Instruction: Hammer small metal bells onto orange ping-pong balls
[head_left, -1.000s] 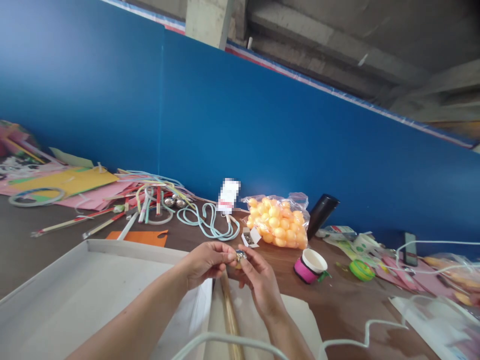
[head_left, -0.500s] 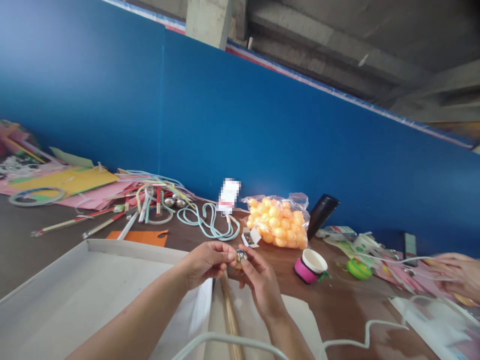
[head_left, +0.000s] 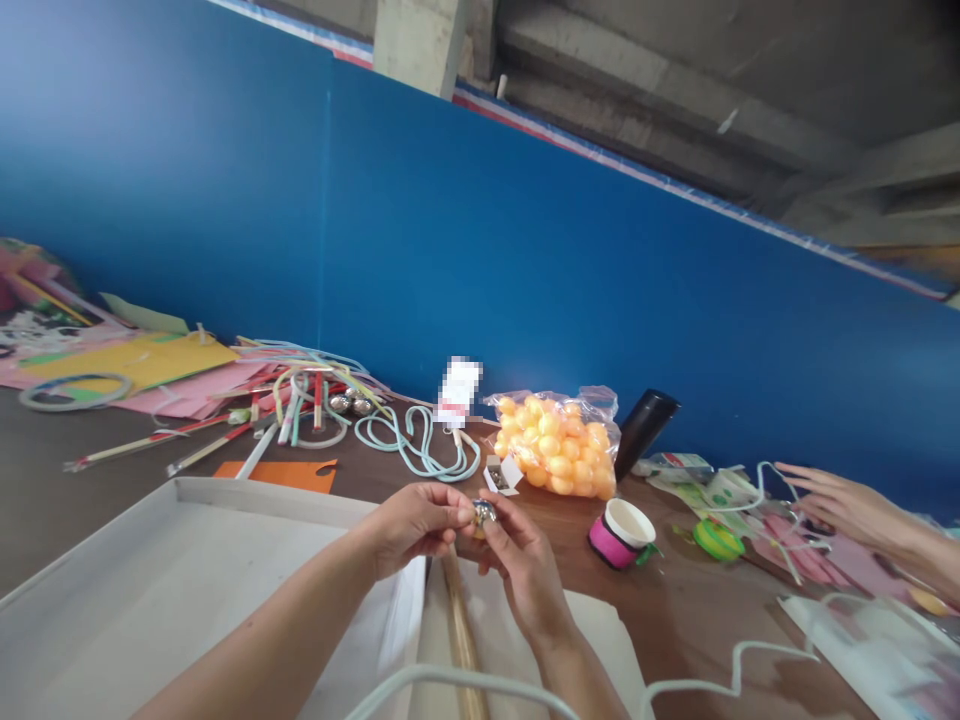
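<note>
A small shiny silver bell (head_left: 484, 512) is held up between my two hands, above the wooden stick and the white sheets. My right hand (head_left: 523, 553) grips it between thumb and fingers. At its left side, my left hand (head_left: 412, 527) pinches with thumb and forefinger; anything tiny inside that pinch is hidden. Below my hands a wooden stick (head_left: 463, 640) lies lengthwise on white paper. Just beyond the fingers stands a small open white box (head_left: 502, 474) with tiny metal pieces in it.
A large white tray (head_left: 177, 488) lies left. Behind are a bag of orange balls (head_left: 555, 445), a black cylinder (head_left: 645, 430) and looped pale cord (head_left: 427, 460). A pink-and-white tape roll (head_left: 621, 535) stands right. Another person's hand (head_left: 847, 510) reaches in from the right.
My hands and the silver bell have barely moved. The other person's hand has moved left and opened, and the white cord near it has shifted.
</note>
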